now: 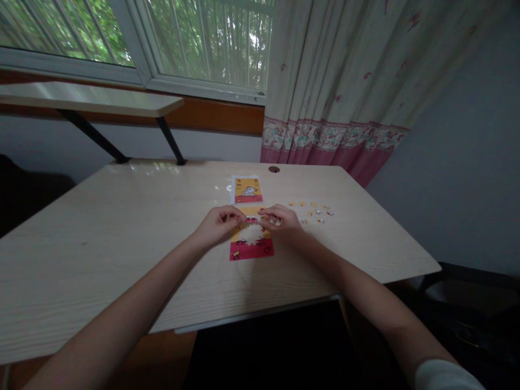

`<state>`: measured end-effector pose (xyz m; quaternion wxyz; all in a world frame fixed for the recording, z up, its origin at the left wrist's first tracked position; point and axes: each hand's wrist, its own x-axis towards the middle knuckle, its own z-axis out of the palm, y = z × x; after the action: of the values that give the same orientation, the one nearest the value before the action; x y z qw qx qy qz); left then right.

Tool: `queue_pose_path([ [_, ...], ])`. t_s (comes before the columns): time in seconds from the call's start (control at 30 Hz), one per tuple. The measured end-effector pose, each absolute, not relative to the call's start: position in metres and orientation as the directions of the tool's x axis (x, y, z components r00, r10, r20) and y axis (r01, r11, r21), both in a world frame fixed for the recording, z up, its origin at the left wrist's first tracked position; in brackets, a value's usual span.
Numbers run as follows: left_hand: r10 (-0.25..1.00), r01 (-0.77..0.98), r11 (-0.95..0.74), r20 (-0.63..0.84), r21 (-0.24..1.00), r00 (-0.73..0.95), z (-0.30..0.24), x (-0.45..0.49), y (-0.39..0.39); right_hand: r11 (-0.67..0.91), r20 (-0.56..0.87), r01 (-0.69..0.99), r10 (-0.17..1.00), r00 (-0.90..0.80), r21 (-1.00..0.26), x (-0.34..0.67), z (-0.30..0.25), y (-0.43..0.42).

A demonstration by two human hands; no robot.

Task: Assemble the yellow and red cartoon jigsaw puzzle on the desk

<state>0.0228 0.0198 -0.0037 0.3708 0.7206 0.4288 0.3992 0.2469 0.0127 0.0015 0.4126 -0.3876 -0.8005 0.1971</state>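
Observation:
A partly filled jigsaw puzzle (252, 252) lies on the desk before me, yellow at the top and red at the bottom, with a gap in its middle where the desk shows. Over its upper part my left hand (219, 225) is closed in a pinch on one end of a small strip of red and white puzzle pieces (251, 219). My right hand (282, 222) pinches the other end from the right. The fingertips cover part of the strip. Behind the puzzle lies a reference picture (247, 189) with a white animal on yellow and red.
Several loose puzzle pieces (314, 212) are scattered to the right of my right hand. A raised shelf (89, 98) on black legs stands at the back left of the desk (134, 216). A round cable hole (274, 169) sits near the back edge, by a curtain (325, 108).

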Motion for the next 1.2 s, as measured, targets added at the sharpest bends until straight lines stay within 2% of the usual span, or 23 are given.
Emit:
queue_pose_path([
  [0.2, 0.9, 0.312, -0.375, 0.263, 0.873, 0.347, 0.002, 0.03, 0.013, 0.741, 0.553, 0.437, 0.671, -0.493, -0.51, 0.247, -0.004, 0.013],
  [0.37, 0.873, 0.351, -0.395, 0.228, 0.849, 0.432, 0.008, 0.029, 0.011, 0.765, 0.572, 0.452, 0.644, -0.508, -0.459, 0.25, -0.001, 0.011],
  [0.57, 0.854, 0.578, -0.511, 0.296, 0.637, 0.429, 0.009, 0.013, 0.018, 0.786, 0.454, 0.406, 0.607, -0.652, -0.467, 0.252, -0.001, 0.007],
  [0.67, 0.896, 0.741, -0.432, 0.155, 0.514, 0.415, 0.003, 0.006, 0.021, 0.815, 0.416, 0.367, 0.554, -0.721, -0.449, 0.253, -0.005, 0.007],
  [0.77, 0.902, 0.812, -0.403, 0.034, 0.423, 0.43, -0.004, 0.005, 0.02, 0.833, 0.413, 0.356, 0.528, -0.742, -0.424, 0.253, -0.006, 0.006],
  [0.97, 0.895, 0.831, -0.427, 0.037, 0.356, 0.444, -0.012, 0.007, 0.018, 0.831, 0.382, 0.385, 0.534, -0.754, -0.401, 0.253, -0.002, 0.004],
  [1.2, 0.912, 0.886, -0.376, -0.059, 0.272, 0.405, -0.006, 0.016, 0.013, 0.847, 0.411, 0.376, 0.516, -0.752, -0.376, 0.253, -0.004, 0.005],
])
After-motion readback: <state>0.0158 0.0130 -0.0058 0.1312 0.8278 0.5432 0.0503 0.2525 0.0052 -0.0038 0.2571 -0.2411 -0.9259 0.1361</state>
